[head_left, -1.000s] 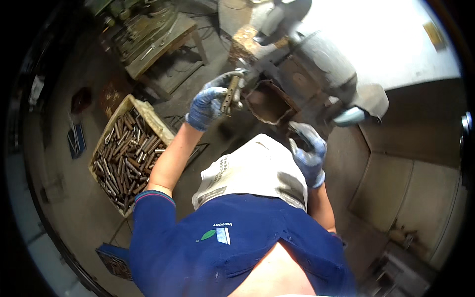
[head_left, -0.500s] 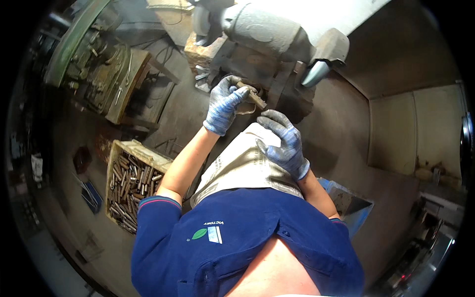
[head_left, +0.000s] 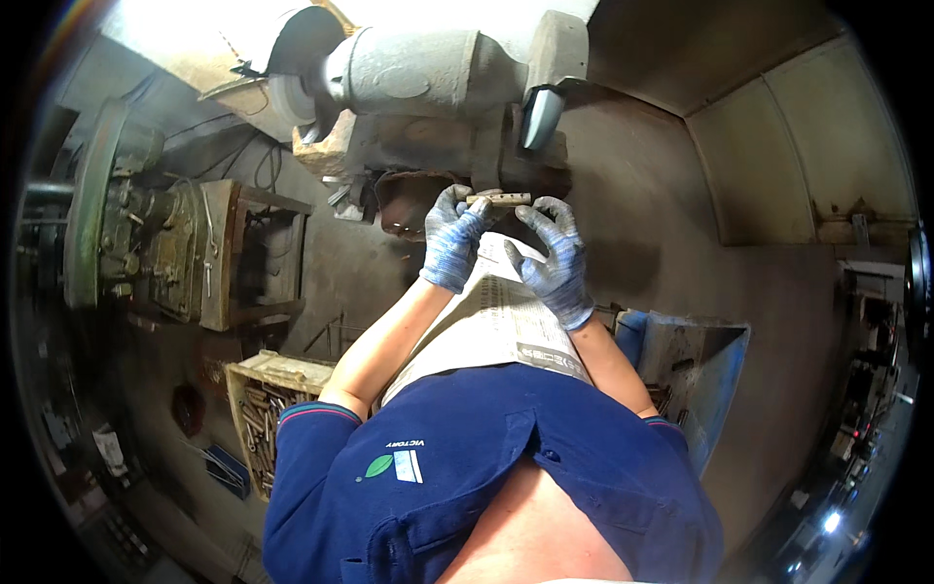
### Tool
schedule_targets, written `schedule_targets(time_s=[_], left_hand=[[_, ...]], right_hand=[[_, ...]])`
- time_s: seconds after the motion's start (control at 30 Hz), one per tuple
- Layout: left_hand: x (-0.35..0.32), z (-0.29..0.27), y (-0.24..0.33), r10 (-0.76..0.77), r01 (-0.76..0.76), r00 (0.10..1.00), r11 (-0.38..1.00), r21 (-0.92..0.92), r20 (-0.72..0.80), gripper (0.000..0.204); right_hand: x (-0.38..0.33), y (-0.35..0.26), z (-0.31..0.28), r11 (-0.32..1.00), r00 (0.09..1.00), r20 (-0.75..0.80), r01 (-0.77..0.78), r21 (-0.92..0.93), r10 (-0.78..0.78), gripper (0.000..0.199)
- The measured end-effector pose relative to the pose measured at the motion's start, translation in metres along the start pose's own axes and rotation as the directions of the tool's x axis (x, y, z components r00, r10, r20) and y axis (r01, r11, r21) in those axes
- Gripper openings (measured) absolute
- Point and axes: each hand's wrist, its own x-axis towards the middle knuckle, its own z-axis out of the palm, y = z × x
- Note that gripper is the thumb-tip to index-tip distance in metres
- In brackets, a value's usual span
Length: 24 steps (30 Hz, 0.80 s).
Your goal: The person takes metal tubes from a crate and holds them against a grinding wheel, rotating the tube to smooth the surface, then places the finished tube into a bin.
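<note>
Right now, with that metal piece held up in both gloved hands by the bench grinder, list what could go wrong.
1. The short metal rod is pinched only at its ends by the left hand and right hand; it could slip and drop.
2. Both hands sit close under the bench grinder; knit gloves might snag on a wheel.
3. The crate of metal parts by the left leg could trip a step.

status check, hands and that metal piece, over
Left hand and right hand, both gloved, pinch short metal rod by its ends. Rod level, below bench grinder. Nothing between.
</note>
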Motion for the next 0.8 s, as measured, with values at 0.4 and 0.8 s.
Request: schedule_targets(time_s=[0.4,0.8], left_hand=[[0.032,-0.011,-0.013,-0.152,0.14,0.982,0.985,0.104,0.115,0.031],[0.053,-0.024,0.007,-0.13,0.083,0.984,0.94,0.331,0.123,0.014]], right_hand=[[-0.001,0.027,0.022,0.93,0.947,-0.123,-0.255,0.265,0.295,0.021],[-0.005,0.039,0.03,0.89,0.918,-0.25,-0.184,0.418,0.308,0.018]])
